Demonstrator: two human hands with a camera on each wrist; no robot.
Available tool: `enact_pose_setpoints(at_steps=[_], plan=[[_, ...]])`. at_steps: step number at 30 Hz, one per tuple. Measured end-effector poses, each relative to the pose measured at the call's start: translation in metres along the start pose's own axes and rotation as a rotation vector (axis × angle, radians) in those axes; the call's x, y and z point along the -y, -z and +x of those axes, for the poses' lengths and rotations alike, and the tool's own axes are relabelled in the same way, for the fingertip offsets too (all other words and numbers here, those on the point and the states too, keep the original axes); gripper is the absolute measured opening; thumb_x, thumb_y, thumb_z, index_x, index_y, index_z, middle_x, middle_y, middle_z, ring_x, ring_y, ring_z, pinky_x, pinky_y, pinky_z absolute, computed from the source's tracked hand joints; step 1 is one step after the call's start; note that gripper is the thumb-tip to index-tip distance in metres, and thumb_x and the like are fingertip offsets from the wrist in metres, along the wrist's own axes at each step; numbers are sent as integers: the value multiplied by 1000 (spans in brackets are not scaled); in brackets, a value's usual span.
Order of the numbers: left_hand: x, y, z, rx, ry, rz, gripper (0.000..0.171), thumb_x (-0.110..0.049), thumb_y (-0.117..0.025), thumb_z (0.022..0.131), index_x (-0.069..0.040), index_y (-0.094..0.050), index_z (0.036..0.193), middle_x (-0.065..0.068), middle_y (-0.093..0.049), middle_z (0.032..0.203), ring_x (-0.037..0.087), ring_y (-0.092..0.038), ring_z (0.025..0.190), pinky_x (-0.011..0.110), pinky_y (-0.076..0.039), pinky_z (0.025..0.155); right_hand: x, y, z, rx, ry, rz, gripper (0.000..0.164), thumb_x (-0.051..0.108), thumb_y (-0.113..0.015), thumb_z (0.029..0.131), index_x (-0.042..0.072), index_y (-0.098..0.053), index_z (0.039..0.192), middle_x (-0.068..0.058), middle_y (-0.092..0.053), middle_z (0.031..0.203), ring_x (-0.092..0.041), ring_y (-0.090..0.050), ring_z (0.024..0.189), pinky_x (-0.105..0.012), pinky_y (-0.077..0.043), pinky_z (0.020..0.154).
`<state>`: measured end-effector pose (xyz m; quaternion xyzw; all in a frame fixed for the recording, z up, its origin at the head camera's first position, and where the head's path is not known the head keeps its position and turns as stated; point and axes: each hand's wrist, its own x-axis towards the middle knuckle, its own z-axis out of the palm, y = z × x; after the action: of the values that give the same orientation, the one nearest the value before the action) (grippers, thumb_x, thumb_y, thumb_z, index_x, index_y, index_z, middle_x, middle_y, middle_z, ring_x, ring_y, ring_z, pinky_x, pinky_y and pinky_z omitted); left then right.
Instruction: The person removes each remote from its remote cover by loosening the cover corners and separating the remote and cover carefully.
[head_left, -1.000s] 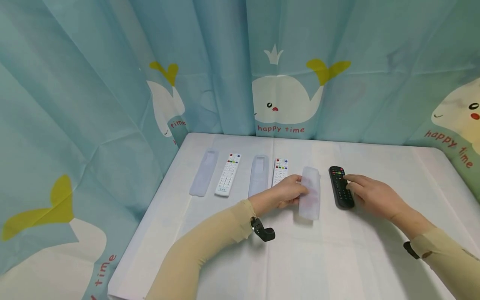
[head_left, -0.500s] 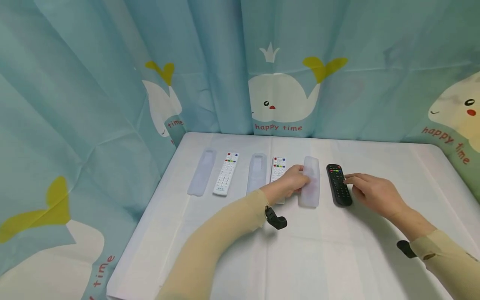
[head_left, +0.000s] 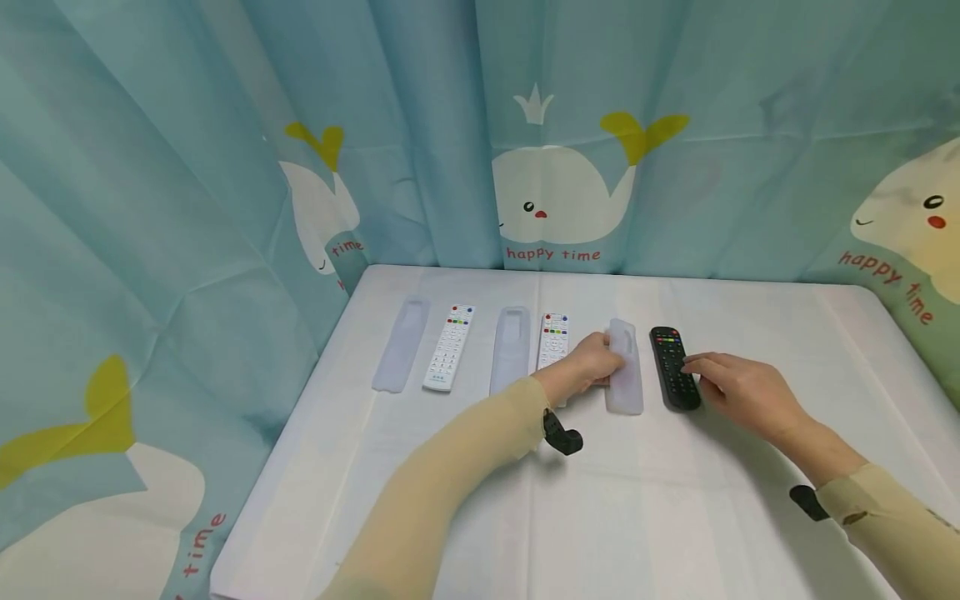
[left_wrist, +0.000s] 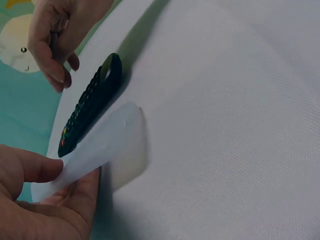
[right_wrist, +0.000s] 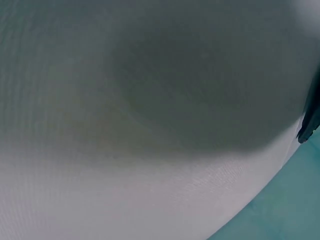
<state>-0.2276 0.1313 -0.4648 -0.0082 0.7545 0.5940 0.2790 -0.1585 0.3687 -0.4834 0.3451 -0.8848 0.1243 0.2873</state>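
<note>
My left hand (head_left: 590,363) pinches a translucent remote control cover (head_left: 627,375) by its left edge. In the left wrist view, the thumb lies on top of the cover (left_wrist: 107,142) and the fingers underneath, with its far end tilted close to the tabletop. Just to the right lies a black remote control (head_left: 674,368), buttons up. My right hand (head_left: 750,396) hovers beside that remote with loosely bent fingers. From the left wrist, the right hand (left_wrist: 62,40) appears apart from the remote and holding nothing. Only a dark edge of the remote (right_wrist: 311,117) enters the right wrist view.
Left of the hands lie a white remote (head_left: 553,337), partly hidden by the left hand, a second cover (head_left: 511,350), another white remote (head_left: 449,348) and a third cover (head_left: 402,346). A white-covered table (head_left: 637,508) carries everything. Blue whale-print curtain (head_left: 420,167) borders the back and left.
My left hand has shifted slightly away from me and to the right, and the held cover has turned a little, now showing its cut-out. The right hand stays beside the black remote.
</note>
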Motion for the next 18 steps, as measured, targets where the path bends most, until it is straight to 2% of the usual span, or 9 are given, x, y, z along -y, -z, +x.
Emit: enact_pose_setpoints(at_steps=[6, 10, 14, 18], plan=[[-3, 1, -5, 13, 37, 37, 51, 1, -65, 95, 11, -47, 142, 21, -59, 118, 37, -62, 115, 46, -53, 98, 0, -3, -4, 4, 3, -5, 28, 0, -52, 77, 9, -71, 97, -3, -74, 99, -21, -70, 76, -36, -50, 51], [-9, 4, -13, 21, 58, 65, 54, -5, -68, 94, 10, -46, 142, 20, -59, 121, 35, -61, 117, 45, -51, 101, 1, -2, -4, 7, 2, -4, 29, -3, -55, 75, 8, -71, 96, -4, -75, 99, -21, -70, 75, -34, -49, 49], [-15, 10, -22, 37, 60, 147, 63, -13, -70, 93, 6, -44, 147, 19, -56, 130, 30, -57, 119, 43, -48, 105, 2, -1, -4, 19, -7, -4, 30, -5, -57, 74, 8, -72, 97, -4, -75, 100, -22, -70, 75, -34, -49, 49], [-14, 17, -25, 86, 39, 263, 68, -20, -69, 95, 0, -41, 154, 16, -50, 147, 30, -50, 133, 44, -41, 112, 4, -1, -5, 22, -22, -10, 31, -5, -58, 74, 8, -72, 97, -4, -75, 100, -22, -71, 76, -36, -50, 50]])
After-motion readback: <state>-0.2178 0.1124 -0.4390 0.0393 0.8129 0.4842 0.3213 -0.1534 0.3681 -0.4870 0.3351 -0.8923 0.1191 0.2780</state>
